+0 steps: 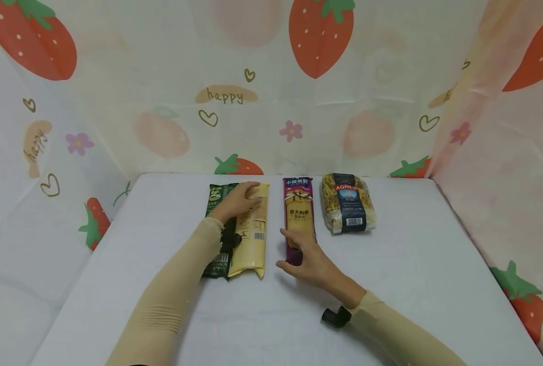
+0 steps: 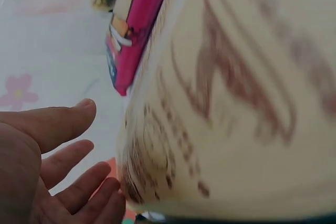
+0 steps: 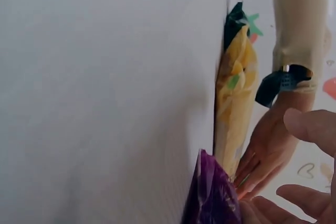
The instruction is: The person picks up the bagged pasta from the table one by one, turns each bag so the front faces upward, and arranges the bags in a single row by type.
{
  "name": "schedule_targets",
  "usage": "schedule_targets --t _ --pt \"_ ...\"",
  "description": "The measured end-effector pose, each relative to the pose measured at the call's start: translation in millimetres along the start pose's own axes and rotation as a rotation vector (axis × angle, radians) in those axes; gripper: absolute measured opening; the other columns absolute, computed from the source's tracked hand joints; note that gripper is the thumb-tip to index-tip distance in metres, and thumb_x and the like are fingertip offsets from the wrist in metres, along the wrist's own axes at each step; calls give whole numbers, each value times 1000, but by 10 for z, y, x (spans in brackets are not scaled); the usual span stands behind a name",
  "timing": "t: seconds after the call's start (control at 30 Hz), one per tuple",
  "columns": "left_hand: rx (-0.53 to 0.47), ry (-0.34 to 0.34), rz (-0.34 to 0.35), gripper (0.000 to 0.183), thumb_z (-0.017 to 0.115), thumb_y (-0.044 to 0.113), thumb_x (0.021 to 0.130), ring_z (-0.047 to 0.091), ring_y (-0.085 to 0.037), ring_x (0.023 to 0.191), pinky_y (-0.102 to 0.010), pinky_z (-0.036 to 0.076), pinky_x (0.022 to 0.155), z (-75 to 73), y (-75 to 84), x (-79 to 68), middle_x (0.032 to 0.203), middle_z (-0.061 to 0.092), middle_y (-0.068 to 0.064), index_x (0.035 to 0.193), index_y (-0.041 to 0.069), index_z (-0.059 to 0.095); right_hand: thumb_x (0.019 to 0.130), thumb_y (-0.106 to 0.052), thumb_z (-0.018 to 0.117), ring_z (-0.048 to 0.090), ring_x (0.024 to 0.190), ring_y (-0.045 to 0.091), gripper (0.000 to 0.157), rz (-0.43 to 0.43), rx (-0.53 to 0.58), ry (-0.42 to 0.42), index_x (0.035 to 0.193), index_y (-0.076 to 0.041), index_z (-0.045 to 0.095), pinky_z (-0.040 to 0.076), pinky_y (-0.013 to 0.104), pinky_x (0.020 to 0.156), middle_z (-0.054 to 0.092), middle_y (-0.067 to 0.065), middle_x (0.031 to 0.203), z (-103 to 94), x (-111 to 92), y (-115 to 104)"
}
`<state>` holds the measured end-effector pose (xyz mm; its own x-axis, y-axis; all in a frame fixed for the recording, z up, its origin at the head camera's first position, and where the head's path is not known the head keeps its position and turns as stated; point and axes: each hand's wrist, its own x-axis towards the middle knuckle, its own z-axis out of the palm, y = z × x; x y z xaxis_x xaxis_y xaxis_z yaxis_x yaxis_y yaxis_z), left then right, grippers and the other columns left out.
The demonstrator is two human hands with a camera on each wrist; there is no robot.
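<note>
My left hand [image 1: 238, 202] is over the upper part of a long pale yellow packet [image 1: 248, 251], its fingers spread loosely. In the left wrist view those fingers [image 2: 84, 182] reach the end of the packet without curling round it. Beside it on the left, partly under the forearm, lies a dark green packet [image 1: 217, 267]. My right hand [image 1: 314, 264] is at the lower half of a purple spaghetti packet [image 1: 299, 208], thumb and fingers apart. The right wrist view shows the packet's purple end [image 3: 212, 192] close to the fingers.
A bag of short pasta [image 1: 349, 203] with a dark blue label lies to the right of the purple packet. All the packets rest on a white table [image 1: 404, 284]. Strawberry-printed cloth [image 1: 271, 117] stands behind and on both sides. A small black device [image 1: 336, 317] sits at the right wrist.
</note>
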<state>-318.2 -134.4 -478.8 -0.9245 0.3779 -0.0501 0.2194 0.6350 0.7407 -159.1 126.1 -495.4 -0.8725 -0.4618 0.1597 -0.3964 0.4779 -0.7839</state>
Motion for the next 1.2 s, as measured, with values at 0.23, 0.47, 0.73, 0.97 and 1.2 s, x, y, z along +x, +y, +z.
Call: schedule_targets --t 0.23,0.47,0.73,0.97,1.2 --pt "54 21 -56 67 63 25 111 27 -43 159 -60 29 127 -88 -68 -3 172 28 -24 167 0 34 93 -30 89 55 140 32 87 -40 -47 -52 163 -7 44 49 52 116 52 16 158 62 62 -54" --pt "-14 8 -110 75 63 33 111 34 -44 155 -60 46 115 -138 -169 -39 175 24 -22 170 3 27 93 -33 88 48 147 33 93 18 -47 -116 166 -5 38 44 53 120 42 15 167 145 104 -124" --pt "111 -19 -95 80 68 35 109 34 -43 156 -58 37 123 -135 -217 37 173 28 -24 169 2 27 91 -39 89 36 157 36 102 67 -81 -156 170 -9 32 40 56 123 30 17 174 217 195 -157" --pt "145 -38 -143 87 73 38 105 28 -45 158 -59 34 125 -133 -245 89 172 30 -23 170 3 26 90 -45 89 23 163 36 107 103 -107 -216 171 -11 27 32 59 126 23 14 177 279 247 -200" --pt "236 -58 -154 92 72 44 105 16 -48 161 -62 26 128 -174 -233 151 174 26 -23 171 3 24 89 -49 89 26 162 36 113 83 -192 -230 172 -8 24 35 56 126 21 17 177 324 339 -237"
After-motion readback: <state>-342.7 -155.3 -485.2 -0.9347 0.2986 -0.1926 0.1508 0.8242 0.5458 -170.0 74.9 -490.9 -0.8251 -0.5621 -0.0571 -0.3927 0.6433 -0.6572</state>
